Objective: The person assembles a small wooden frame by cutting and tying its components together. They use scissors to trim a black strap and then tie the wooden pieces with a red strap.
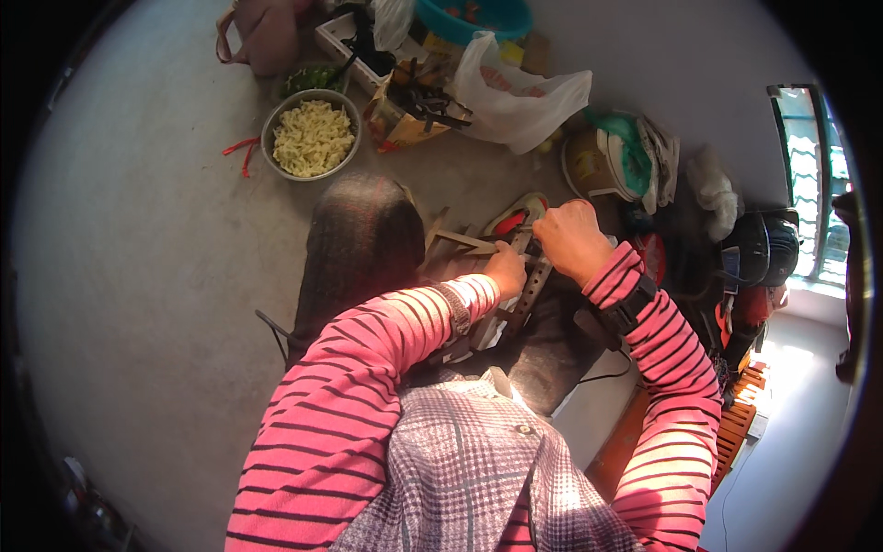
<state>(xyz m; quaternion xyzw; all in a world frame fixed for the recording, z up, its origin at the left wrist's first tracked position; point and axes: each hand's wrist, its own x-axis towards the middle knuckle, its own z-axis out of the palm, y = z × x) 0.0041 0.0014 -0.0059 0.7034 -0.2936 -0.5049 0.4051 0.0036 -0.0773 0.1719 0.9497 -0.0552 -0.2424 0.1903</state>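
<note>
Over my lap, both hands work close together at a frame with a perforated metal bar (532, 294) that slants between my knees. My left hand (504, 272) is closed, its fingers curled at the left side of the frame's upper end. Just to the right and a little farther off, my right hand (572, 241) makes a fist beside the top of the same frame. What either hand grips is hidden by its fingers. A brownish angled bracket (457, 241) juts out left of my left hand. Beyond the hands shows a shoe (515, 216) with red and pale parts.
Past my left knee stands a metal bowl (313, 138) of pale shredded food, with greens (313, 79) behind. A white plastic bag (524, 97), an open box (418, 106) and a teal basin (474, 17) crowd the far side. A bucket (593, 161) stands right, near bags (768, 247).
</note>
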